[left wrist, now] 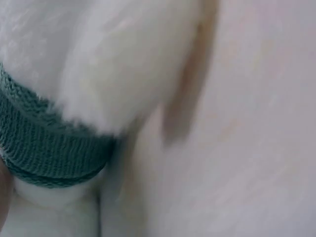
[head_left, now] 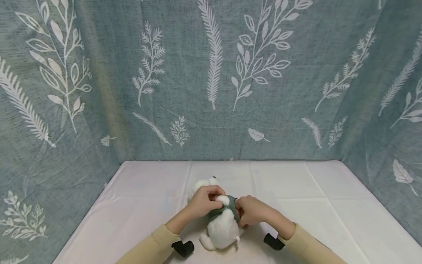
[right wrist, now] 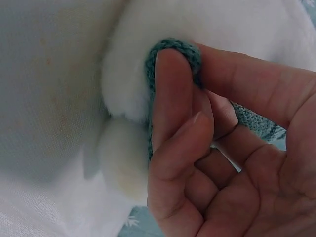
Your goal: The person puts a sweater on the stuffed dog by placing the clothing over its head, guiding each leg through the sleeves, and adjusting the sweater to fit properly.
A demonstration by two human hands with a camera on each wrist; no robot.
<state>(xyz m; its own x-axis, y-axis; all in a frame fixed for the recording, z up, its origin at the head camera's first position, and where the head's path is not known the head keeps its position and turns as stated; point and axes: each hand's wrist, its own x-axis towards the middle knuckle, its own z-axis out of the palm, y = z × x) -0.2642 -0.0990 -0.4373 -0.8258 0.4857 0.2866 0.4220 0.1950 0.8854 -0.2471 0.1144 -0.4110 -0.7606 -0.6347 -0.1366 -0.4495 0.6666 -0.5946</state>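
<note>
A white plush toy [head_left: 221, 230] lies on its side on the white cloth, wearing a green knitted sweater [left wrist: 54, 140]. Its head, with a dark nose, points away from me and is partly behind my left hand [head_left: 202, 201]. The left thumb and forefinger grip the toy around its small white paw [head_left: 222, 200], which pokes up beside the sweater. From the other side, my right hand [head_left: 256, 209] pinches the sweater's rolled edge between thumb and curled fingers [right wrist: 173, 98], close to the white fur.
White cloth [head_left: 296, 183] with fold lines covers the table. Grey-green curtains [head_left: 184, 73] with white leaf prints stand at the back and both sides. A black wrist camera [head_left: 183, 248] sits below the left sleeve, and another camera [head_left: 273, 242] below the right sleeve.
</note>
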